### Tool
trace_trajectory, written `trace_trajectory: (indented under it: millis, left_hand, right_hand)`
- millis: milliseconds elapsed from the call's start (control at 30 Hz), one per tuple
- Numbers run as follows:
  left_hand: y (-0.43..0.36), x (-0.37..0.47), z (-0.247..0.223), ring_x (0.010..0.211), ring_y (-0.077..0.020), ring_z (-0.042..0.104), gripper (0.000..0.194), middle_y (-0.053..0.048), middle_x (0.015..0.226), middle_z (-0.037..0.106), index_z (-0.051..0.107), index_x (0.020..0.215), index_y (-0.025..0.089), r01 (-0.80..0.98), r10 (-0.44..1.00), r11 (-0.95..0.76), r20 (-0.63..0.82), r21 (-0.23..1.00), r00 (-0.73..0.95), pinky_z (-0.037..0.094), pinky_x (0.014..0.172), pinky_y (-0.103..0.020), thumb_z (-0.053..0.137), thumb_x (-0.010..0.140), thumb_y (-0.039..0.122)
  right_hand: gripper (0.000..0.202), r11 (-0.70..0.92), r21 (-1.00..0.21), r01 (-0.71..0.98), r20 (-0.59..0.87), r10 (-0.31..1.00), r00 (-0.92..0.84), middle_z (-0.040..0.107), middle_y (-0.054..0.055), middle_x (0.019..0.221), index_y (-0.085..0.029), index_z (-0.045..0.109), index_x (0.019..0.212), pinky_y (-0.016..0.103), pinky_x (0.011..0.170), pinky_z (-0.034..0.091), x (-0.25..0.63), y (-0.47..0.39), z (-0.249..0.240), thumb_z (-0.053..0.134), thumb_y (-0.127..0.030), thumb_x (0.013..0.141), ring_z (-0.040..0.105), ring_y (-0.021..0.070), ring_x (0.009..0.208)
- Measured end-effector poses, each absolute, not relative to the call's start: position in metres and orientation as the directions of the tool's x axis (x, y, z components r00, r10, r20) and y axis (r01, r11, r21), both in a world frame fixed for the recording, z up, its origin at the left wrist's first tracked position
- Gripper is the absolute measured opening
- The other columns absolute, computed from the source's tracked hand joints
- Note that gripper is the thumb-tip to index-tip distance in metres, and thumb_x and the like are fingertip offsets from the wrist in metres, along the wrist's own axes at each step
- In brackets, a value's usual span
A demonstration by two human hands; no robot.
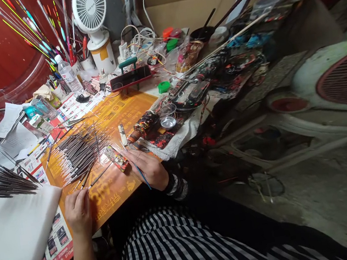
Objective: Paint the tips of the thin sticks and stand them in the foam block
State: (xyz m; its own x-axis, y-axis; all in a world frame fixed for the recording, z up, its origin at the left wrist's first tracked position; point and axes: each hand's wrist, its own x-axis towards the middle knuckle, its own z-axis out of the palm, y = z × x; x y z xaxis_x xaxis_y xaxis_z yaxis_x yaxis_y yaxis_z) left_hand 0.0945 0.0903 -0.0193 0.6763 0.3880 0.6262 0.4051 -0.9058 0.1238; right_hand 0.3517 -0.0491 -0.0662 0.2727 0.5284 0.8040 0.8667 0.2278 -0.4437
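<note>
My left hand [78,208] is closed in a pinch at the table's front edge, on the end of a slim dark fishing float [99,177] that points up and to the right. My right hand [149,169] is wrapped round a thin paintbrush, its blue handle [142,177] slanting down below the fingers. Just left of those fingers lies a small paint-smeared block [117,158]. Beyond my left hand, a heap of similar dark floats [80,151] with pale tips covers part of the orange sheet [130,104]. The brush tip is hard to make out.
At left, a white foam block [21,233] bears many thin dark sticks [0,179]. A phone [130,78], a water bottle [68,75] and a white fan [90,7] stand at the back. Paint-stained clutter and a small clear dish [168,123] lie to the right.
</note>
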Motion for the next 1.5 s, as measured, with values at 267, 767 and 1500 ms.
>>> trace_trajectory:
  millis: [267,767,1500]
  left_hand:
    - [0.091,0.097,-0.020,0.085,-0.0184,0.061,0.020,-0.006,0.097,0.070,0.068,0.110,0.023,0.424,0.405,-0.897,0.619,0.126,0.673,0.050,0.082,-0.034,0.058,0.093,0.018]
    - [0.092,0.097,-0.020,0.085,-0.0194,0.061,0.023,-0.006,0.096,0.070,0.067,0.110,0.023,0.412,0.379,-0.906,0.634,0.103,0.674,0.049,0.082,-0.034,0.063,0.090,0.014]
    - [0.085,0.098,-0.022,0.088,-0.0185,0.060,0.023,-0.006,0.097,0.069,0.068,0.111,0.021,0.416,0.400,-0.900,0.633,0.134,0.662,0.050,0.083,-0.032,0.063,0.090,0.012]
  right_hand:
    - [0.051,0.326,-0.324,0.888,0.906,0.377,0.192,0.074,0.011,0.113,-0.019,0.048,0.147,0.037,0.088,0.063,0.377,-0.071,-0.082,0.050,-0.013,0.097,0.072,0.0215,0.102]
    - [0.048,0.265,-0.275,0.924,0.898,0.414,0.149,0.074,0.013,0.109,-0.014,0.050,0.144,0.038,0.087,0.063,0.378,-0.069,-0.087,0.050,-0.013,0.096,0.072,0.0224,0.099]
    - [0.053,0.395,-0.304,0.867,0.897,0.426,0.121,0.073,0.012,0.106,-0.017,0.046,0.148,0.037,0.084,0.062,0.335,-0.064,-0.090,0.054,-0.013,0.096,0.071,0.0219,0.097]
